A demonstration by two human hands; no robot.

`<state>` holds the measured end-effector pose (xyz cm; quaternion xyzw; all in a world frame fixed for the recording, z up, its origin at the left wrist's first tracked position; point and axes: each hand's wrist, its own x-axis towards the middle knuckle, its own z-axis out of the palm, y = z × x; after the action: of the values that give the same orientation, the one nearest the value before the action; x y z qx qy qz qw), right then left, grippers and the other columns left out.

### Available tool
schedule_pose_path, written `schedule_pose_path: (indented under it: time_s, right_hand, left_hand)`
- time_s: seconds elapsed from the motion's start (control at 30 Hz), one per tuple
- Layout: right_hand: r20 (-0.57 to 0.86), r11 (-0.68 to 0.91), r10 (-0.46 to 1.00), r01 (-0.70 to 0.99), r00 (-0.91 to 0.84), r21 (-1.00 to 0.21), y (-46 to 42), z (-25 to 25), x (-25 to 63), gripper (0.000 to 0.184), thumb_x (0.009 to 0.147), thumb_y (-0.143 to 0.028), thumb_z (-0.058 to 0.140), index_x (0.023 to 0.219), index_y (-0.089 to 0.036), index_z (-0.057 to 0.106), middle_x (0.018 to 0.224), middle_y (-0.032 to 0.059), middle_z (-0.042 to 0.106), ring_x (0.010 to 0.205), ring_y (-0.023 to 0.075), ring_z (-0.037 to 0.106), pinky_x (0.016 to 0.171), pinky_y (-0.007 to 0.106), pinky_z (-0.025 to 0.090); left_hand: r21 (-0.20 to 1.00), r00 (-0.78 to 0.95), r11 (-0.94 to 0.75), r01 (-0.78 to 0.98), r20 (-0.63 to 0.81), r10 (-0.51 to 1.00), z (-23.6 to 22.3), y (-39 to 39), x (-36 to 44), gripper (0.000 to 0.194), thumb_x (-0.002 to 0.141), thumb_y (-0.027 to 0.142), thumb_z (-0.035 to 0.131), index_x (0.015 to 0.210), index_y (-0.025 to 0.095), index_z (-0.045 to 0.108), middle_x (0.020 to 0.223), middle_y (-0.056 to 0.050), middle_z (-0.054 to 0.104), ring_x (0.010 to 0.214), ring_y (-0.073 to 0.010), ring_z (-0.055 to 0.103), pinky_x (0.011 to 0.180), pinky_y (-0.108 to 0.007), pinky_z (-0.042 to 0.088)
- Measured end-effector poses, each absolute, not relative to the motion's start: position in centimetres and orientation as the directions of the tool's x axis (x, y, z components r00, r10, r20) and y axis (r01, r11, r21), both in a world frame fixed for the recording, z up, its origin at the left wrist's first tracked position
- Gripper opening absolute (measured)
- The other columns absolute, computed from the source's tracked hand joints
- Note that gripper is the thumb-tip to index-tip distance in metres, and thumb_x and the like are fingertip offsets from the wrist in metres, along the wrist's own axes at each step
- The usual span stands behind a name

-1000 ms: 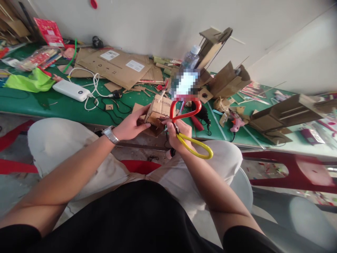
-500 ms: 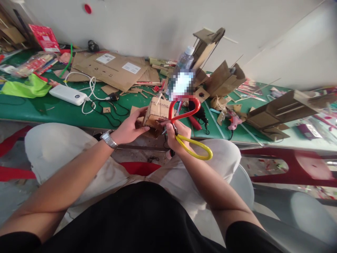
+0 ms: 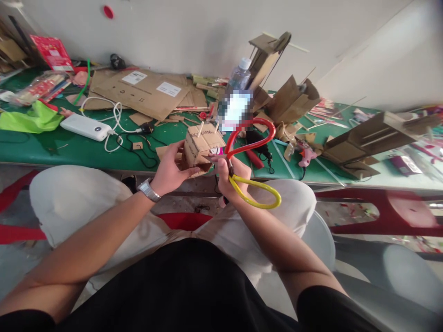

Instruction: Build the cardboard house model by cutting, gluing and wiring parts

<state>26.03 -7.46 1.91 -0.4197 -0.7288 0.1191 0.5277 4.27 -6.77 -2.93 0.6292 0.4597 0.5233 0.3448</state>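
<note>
A small cardboard box with writing on it and two short sticks standing up from its top is gripped at its left side by my left hand. My right hand is closed on a pair of scissors with one red and one yellow handle loop. The scissor blades point left, toward the box's lower right edge; whether they touch the cardboard I cannot tell. Both hands are over my lap, just in front of the table edge.
On the green table lie a white power bank with cables, flat cardboard, and a pink glue gun. A bottle, a phone with a blurred screen, and tall cardboard structures stand behind and right.
The box has turned and tilted so more of its written front and both sticks show. The scissors' red loop has swung to the right, so the handles are at a different angle.
</note>
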Motion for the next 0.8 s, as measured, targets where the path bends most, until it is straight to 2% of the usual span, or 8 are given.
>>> schedule_pose_path:
  time_s: [0.23,0.37,0.57,0.7,0.8]
  right_hand:
    - [0.638,0.568,0.764,0.572,-0.098,-0.592,-7.2,1.6,26.1,0.053,0.114,-0.06,0.048,0.095,-0.021,0.078,0.085,0.0074,0.082,0.073,0.0213,0.077,0.069,0.031,0.06]
    - [0.623,0.56,0.773,0.587,-0.117,-0.585,-7.3,1.8,25.8,0.059,0.113,-0.067,0.045,0.092,-0.021,0.076,0.083,0.0071,0.08,0.073,0.0204,0.075,0.069,0.03,0.057]
    - [0.603,0.56,0.784,0.589,-0.149,-0.582,-7.4,2.2,25.5,0.059,0.113,-0.068,0.044,0.098,-0.021,0.076,0.086,0.0074,0.079,0.077,0.0206,0.076,0.072,0.029,0.055]
    - [0.556,0.529,0.812,0.623,-0.175,-0.576,-7.5,2.3,25.4,0.06,0.113,-0.069,0.042,0.093,-0.022,0.072,0.083,0.0075,0.076,0.075,0.0213,0.073,0.071,0.03,0.051]
    - [0.523,0.498,0.835,0.639,-0.172,-0.586,-7.4,2.5,25.4,0.059,0.113,-0.069,0.043,0.088,-0.022,0.068,0.081,0.0068,0.074,0.072,0.0201,0.069,0.07,0.03,0.048]
  left_hand:
    - [0.875,-0.025,-0.352,0.333,0.381,0.924,-2.9,-7.4,5.0,0.095,0.071,0.058,0.101,0.146,0.022,0.055,0.14,-0.016,0.063,0.122,-0.0327,0.07,0.094,-0.047,0.066]
    - [0.879,-0.043,-0.353,0.321,0.385,0.922,-3.1,-7.5,5.2,0.092,0.072,0.053,0.101,0.144,0.022,0.054,0.136,-0.014,0.065,0.117,-0.0299,0.071,0.093,-0.045,0.065]
    - [0.867,-0.065,-0.351,0.354,0.398,0.915,-3.0,-7.7,5.7,0.089,0.074,0.05,0.1,0.144,0.021,0.054,0.135,-0.014,0.065,0.116,-0.0298,0.071,0.094,-0.044,0.064]
    - [0.877,-0.059,-0.36,0.318,0.398,0.916,-3.0,-7.8,5.8,0.087,0.075,0.049,0.1,0.144,0.022,0.054,0.133,-0.013,0.065,0.114,-0.0293,0.072,0.087,-0.04,0.064]
    - [0.866,-0.064,-0.365,0.341,0.409,0.91,-3.0,-7.8,5.7,0.085,0.075,0.046,0.1,0.143,0.023,0.055,0.134,-0.013,0.066,0.115,-0.0295,0.071,0.09,-0.041,0.064]
